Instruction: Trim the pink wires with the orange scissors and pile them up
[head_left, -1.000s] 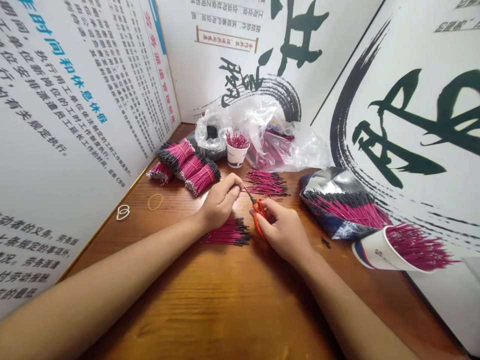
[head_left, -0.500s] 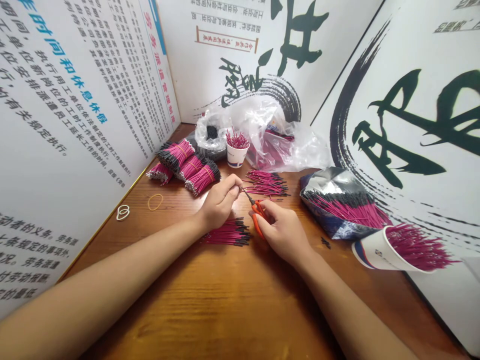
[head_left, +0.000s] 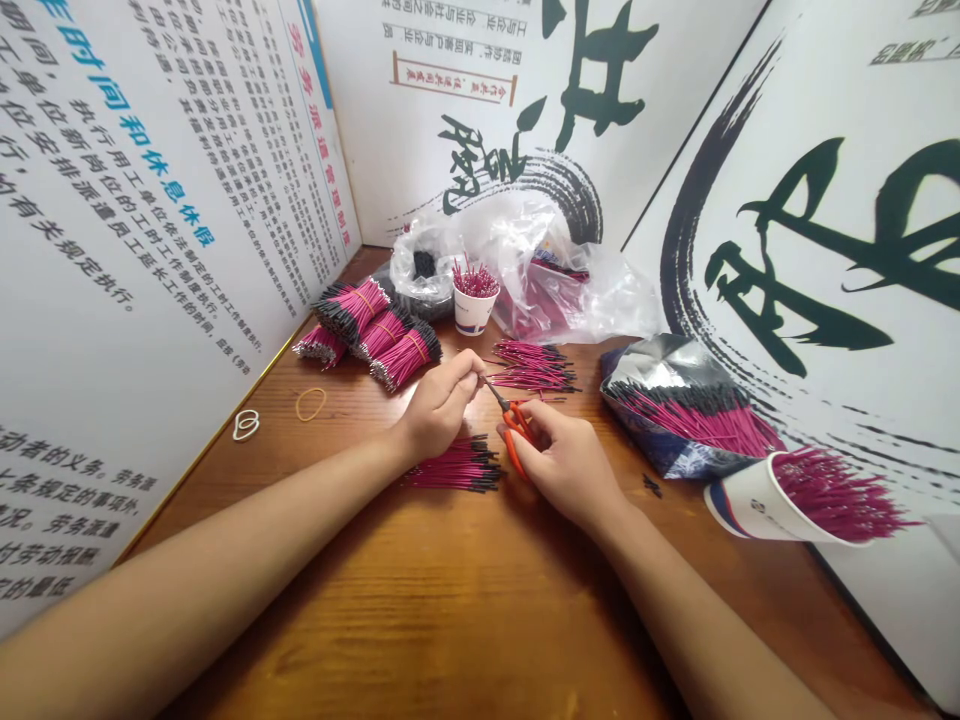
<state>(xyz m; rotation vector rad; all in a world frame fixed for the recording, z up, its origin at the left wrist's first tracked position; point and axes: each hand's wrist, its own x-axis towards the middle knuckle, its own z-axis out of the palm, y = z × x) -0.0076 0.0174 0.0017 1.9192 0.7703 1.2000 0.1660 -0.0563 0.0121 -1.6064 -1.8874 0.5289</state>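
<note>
My left hand is pinched shut at the middle of the wooden table, its fingertips meeting the blade tips of the orange-handled scissors. What the pinch holds is too small to make out. My right hand grips the scissors by their handles, just right of the left hand. A loose pile of pink wires with black ends lies under and between my wrists. A second loose pile of pink wires lies just beyond the scissors.
Banded wire bundles lie at the back left, two rubber bands near them. A paper cup of wires stands before clear plastic bags. At right sit a foil bag of wires and a tipped cup. Printed boards wall three sides.
</note>
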